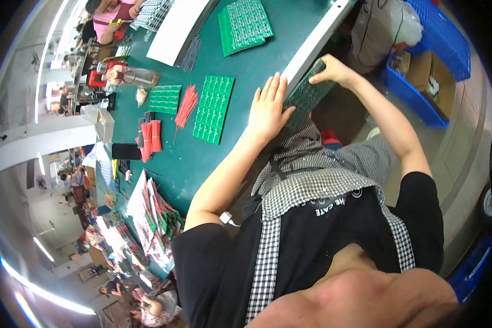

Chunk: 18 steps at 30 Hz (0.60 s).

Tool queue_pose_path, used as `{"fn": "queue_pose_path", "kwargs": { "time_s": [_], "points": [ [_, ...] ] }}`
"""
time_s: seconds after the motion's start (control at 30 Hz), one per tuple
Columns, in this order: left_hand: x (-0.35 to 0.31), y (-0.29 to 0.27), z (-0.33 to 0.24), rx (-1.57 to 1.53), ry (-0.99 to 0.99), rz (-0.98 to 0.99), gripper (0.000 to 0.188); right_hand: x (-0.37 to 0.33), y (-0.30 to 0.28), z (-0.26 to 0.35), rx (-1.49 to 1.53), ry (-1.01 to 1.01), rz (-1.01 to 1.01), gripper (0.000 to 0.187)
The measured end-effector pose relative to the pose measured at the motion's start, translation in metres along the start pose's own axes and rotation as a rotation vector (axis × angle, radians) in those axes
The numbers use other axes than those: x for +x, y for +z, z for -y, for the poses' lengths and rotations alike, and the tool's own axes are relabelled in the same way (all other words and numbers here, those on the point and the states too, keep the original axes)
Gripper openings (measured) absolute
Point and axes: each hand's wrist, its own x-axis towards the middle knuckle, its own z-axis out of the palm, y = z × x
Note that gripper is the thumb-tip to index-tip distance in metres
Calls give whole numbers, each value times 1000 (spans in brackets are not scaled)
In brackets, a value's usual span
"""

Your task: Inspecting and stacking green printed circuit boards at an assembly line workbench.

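My right hand (336,72) grips a dark green circuit board panel (310,97) by its far end, thumb on the face and fingers curled at the edge. The panel is tilted at the table's white edge strip (317,46), above my lap. My left hand (268,107) lies with fingers stretched out over the table edge, its thumb reaching to the panel's near end. Left of that hand, a bright green circuit board panel (214,109) rests on the green table (246,71). Beside it lie loose red wires (186,106) and a smaller green panel (164,99).
Stacked circuit panels (247,26) lie at the table's far side, near thin grey wires (190,53). Bundled red wires (152,136), a black phone (126,151) and a clear bottle (131,75) stand leftward. Blue crates (415,93) are on the floor at right. Other people work at left.
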Motion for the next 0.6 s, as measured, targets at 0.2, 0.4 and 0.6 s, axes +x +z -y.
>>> {"fn": "queue_pose_path", "kwargs": {
  "time_s": [0.2, 0.4, 0.6],
  "points": [
    [6, -6, -6, -50, 12, -13, 77, -3, -10, 16, -25, 3, 28, 28],
    [1, -13, -5, -51, 59, -79, 57, -38, -2, 31, 60, 166, -70, 26],
    [16, -29, -25, -703, 2, -81, 20, -63, 7, 64, -11, 177, -154, 25]
  ]
}}
